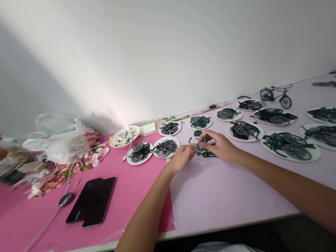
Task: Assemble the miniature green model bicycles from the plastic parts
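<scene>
Over the lilac part of the table, my left hand [182,158] and my right hand [218,146] meet at the fingertips. Both are closed on a small dark model bicycle part [198,150], whose exact shape is mostly covered by the fingers. Under and beside the right hand lie more dark green plastic pieces [209,154]. Just behind the hands stands a white plate [191,126] of dark green parts. To the left of my left hand is another plate [157,155] with grey spoked wheels and black parts.
Several plates of bicycle parts, such as one plate [315,157], spread to the right. An assembled model bicycle [275,95] stands at the back. On the pink side lie two phones [93,201], a cable with a grey puck [66,199], petal-like pieces [66,172] and plastic bags [61,144].
</scene>
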A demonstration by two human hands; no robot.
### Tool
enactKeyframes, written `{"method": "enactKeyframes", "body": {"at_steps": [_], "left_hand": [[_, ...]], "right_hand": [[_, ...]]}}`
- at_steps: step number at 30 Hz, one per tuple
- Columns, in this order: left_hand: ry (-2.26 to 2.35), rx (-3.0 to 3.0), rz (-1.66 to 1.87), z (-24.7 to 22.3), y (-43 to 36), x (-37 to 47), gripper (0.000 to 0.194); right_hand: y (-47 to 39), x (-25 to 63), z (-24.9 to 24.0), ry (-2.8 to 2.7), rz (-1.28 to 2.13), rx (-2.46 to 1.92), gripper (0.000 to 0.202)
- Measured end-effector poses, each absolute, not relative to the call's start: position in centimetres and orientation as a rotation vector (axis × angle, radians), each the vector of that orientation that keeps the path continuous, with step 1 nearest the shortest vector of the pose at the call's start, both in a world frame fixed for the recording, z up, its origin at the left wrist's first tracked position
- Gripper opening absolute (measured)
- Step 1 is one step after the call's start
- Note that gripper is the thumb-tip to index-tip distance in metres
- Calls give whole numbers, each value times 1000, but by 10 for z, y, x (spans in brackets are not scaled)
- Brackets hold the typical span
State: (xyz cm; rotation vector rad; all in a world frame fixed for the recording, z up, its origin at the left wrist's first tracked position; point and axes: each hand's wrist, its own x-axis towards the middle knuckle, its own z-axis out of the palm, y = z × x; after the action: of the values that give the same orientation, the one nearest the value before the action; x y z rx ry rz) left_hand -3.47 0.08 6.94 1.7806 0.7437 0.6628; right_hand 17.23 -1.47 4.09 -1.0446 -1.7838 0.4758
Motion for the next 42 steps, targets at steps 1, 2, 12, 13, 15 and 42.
{"method": "enactKeyframes", "body": {"at_steps": [1, 2, 12, 13, 15, 42], "left_hand": [[753, 1790, 661, 70, 1, -35, 41], [764, 1800, 659, 70, 1, -35, 42], [788, 1874, 649, 74, 1, -36, 33], [791, 1880, 655, 75, 0, -36, 33], [794, 1889, 661, 75, -1, -36, 32], [758, 1848, 794, 49, 13, -40, 85]], "right_hand": [[-15, 172, 41, -1784, 485, -1047, 28], [-15, 173, 41, -1785, 495, -1051, 28], [-17, 172, 45, -1774, 539, -1050, 26], [-18, 172, 45, -1770, 540, -1050, 26], [-18, 171, 46, -1767, 538, -1053, 26], [-26, 171, 47, -1983, 300, -818, 73]]}}
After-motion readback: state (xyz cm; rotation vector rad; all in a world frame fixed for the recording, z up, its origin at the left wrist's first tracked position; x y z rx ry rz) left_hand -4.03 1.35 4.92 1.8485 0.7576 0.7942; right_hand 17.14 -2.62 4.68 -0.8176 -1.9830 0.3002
